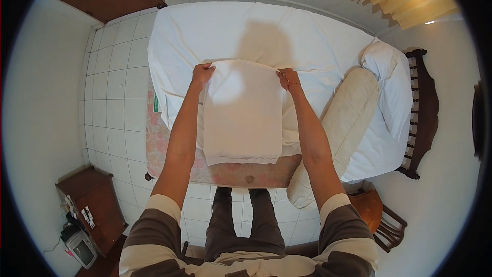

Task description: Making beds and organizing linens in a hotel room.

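I hold up a rectangular white cloth (242,118) by its two far corners, over the near side of the bed. Two layers show along its near edge, so it is folded or shaped like a pillowcase; which, I cannot tell. My left hand (203,75) pinches the far left corner. At the far right corner my right hand (288,78), with a thin red band at the wrist, is closed on the cloth too. Beneath lies a rumpled white sheet (197,28), which leaves the near strip of the flowered mattress (161,149) bare.
A cream bolster (341,133) lies slantwise to the right, beside a white pillow (392,90) near the dark wooden headboard (426,107). A wooden chair (387,220) stands at the lower right, a brown cabinet (97,210) at the lower left. White floor tiles (115,102) border the bed.
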The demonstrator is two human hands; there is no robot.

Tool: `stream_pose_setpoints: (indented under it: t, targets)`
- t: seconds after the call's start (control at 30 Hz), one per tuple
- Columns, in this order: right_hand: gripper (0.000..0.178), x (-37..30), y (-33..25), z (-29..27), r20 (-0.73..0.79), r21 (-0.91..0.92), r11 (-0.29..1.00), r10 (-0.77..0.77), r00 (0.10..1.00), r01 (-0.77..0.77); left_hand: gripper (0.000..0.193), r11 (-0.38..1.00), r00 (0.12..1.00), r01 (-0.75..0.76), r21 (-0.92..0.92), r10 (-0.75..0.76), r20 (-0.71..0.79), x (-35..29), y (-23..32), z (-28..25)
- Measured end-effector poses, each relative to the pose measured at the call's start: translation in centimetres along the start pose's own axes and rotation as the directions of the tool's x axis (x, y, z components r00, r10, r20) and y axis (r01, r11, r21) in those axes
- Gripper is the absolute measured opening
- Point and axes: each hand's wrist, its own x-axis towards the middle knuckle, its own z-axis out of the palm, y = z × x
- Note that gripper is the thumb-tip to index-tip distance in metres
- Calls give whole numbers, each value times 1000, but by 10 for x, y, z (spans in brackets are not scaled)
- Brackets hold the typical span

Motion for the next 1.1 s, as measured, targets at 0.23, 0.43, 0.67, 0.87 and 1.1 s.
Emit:
stream_pose_setpoints:
  t: [0.23, 0.43, 0.67, 0.87, 1.1]
  targets:
    - [29, -1, 12, 7, -249, 164, 977, -94, 964, 138, 40, 997, 993, -11, -75, 2, -118, -12, 20, -13]
    - [35, -51, -4, -32, -243, 725, 669, 25, 970, 164, 32, 943, 979, -165, -289, 122, -164, -73, 69, -43]
    - [21, -205, -46, -85, -318, 709, 659, -18, 948, 251, 26, 847, 995, -95, -523, 72, -64, -215, 111, -93]
    - [20, -341, -84, -123, -343, 601, 727, -139, 929, 331, 40, 852, 963, -246, -462, 270, -14, -326, 155, -155]
    - [30, -424, -124, -158, -403, 591, 668, -241, 883, 452, 47, 856, 921, -364, -368, 390, -2, -398, 194, -203]
